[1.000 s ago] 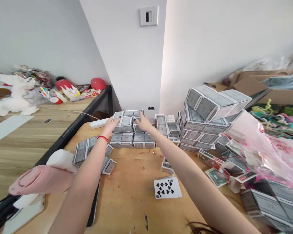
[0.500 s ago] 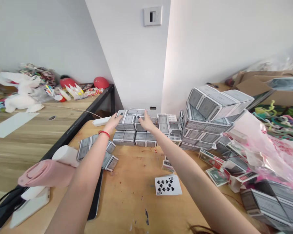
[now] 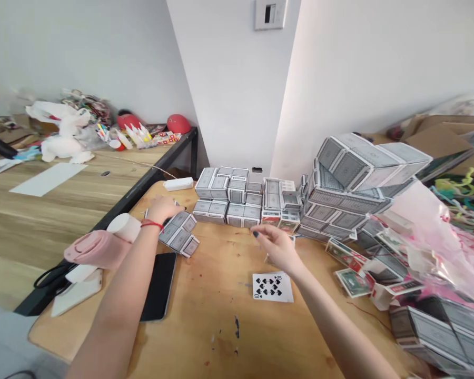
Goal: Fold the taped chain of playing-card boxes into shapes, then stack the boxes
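My left hand [image 3: 164, 209], with a red cord bracelet at the wrist, is over a small group of grey-backed playing card decks [image 3: 177, 231] on the left of the table. Its fingers reach across the far side of the group, and their grip is partly hidden and blurred. My right hand [image 3: 278, 246] hovers above the table with bent fingers, thumb and forefinger a little apart, nothing visible between them. Behind it a small card box is mostly covered. Two-tier rows of card decks [image 3: 221, 197] stand along the back edge.
A tall stack of card decks [image 3: 339, 195] rises at the right, beside loose card boxes [image 3: 353, 281] and pink plastic [image 3: 438, 237]. A ten of spades [image 3: 272, 287] lies face up in front. Left are a black phone [image 3: 160, 287], a pink roll [image 3: 97, 248] and a white roll [image 3: 124, 226].
Both hands have left the decks in the back row. My left hand has moved left and nearer to the loose group; my right hand has come down toward the table's middle right. The view has shifted.
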`<action>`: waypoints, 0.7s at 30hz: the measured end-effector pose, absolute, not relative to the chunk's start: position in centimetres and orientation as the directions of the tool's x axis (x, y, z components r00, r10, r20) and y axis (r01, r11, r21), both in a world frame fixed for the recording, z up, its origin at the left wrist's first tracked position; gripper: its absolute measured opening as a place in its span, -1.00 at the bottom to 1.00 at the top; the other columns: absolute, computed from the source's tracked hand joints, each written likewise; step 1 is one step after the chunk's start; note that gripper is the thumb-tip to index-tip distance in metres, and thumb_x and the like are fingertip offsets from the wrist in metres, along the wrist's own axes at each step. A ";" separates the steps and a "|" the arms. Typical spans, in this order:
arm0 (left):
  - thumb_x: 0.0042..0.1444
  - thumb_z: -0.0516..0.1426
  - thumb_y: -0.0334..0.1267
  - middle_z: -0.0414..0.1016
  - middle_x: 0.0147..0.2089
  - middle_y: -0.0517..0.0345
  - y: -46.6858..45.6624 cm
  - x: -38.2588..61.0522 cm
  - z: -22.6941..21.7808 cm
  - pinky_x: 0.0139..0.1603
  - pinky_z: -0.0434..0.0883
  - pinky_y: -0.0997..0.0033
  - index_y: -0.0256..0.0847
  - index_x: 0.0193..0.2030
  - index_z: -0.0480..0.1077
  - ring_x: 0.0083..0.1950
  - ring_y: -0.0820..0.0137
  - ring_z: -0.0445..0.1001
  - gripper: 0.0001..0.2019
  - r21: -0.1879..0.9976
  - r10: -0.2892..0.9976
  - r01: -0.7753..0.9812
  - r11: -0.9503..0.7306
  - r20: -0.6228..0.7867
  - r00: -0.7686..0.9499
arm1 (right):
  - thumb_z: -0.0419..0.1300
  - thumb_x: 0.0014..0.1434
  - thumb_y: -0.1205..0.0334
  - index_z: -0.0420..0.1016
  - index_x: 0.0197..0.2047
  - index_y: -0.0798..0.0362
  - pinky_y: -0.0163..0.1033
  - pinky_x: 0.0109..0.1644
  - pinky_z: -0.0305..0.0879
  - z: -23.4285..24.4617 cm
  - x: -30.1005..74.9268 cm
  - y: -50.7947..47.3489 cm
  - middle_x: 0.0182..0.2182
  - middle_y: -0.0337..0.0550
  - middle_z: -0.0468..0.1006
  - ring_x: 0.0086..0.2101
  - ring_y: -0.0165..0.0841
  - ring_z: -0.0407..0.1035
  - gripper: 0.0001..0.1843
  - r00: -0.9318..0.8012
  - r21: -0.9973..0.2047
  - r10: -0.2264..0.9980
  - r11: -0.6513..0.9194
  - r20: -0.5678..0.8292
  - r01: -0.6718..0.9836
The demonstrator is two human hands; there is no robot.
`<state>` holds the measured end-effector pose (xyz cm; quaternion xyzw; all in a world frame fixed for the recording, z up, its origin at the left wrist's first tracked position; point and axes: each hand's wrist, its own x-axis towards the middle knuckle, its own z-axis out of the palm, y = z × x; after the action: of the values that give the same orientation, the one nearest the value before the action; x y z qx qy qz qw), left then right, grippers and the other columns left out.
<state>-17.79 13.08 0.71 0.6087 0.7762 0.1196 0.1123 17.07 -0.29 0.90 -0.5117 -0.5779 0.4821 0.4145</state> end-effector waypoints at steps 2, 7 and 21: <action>-0.38 0.32 -0.09 0.49 -0.06 -0.37 11.5 -16.7 0.2 0.08 0.26 -0.09 -0.35 -0.15 0.46 0.12 -0.27 0.34 -0.42 0.234 0.972 0.944 0.234 -0.086 -0.220 | 0.15 0.13 0.10 0.54 -0.24 0.03 -0.07 -0.02 0.39 -0.3 17.3 -2.4 -0.23 -0.08 0.61 -0.17 -0.22 0.49 -0.76 -0.132 -0.989 0.990 -0.034 -0.054 0.145; -0.23 0.25 -0.14 0.51 -0.05 -0.28 8.2 -14.9 0.0 -0.10 0.39 0.11 -0.33 0.14 0.25 -0.01 -0.12 0.47 -0.28 0.111 0.957 0.970 0.215 -0.223 -0.187 | 0.16 0.16 0.02 0.52 -0.27 0.03 -0.02 0.01 0.38 -1.3 17.8 -5.1 -0.28 -0.06 0.60 -0.19 -0.22 0.49 -0.74 -0.165 -0.994 0.981 -0.107 -0.104 -0.009; -0.02 0.25 -0.11 0.49 -0.02 0.02 4.5 -1.8 6.0 -0.09 0.44 0.28 -0.16 0.07 0.23 -0.03 0.21 0.49 -0.48 0.999 0.984 -0.001 -0.042 0.042 0.176 | 0.41 -0.11 0.11 0.00 0.27 -0.17 0.11 0.27 0.10 1.9 14.9 -2.3 0.34 0.00 -0.13 0.33 -0.07 -0.24 -0.05 -0.214 -0.856 0.884 0.459 0.415 0.239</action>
<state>-1.77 4.52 5.99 0.5531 0.4439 0.4638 0.5309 14.85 -2.35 1.89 -0.3989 -0.7042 0.3336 0.4834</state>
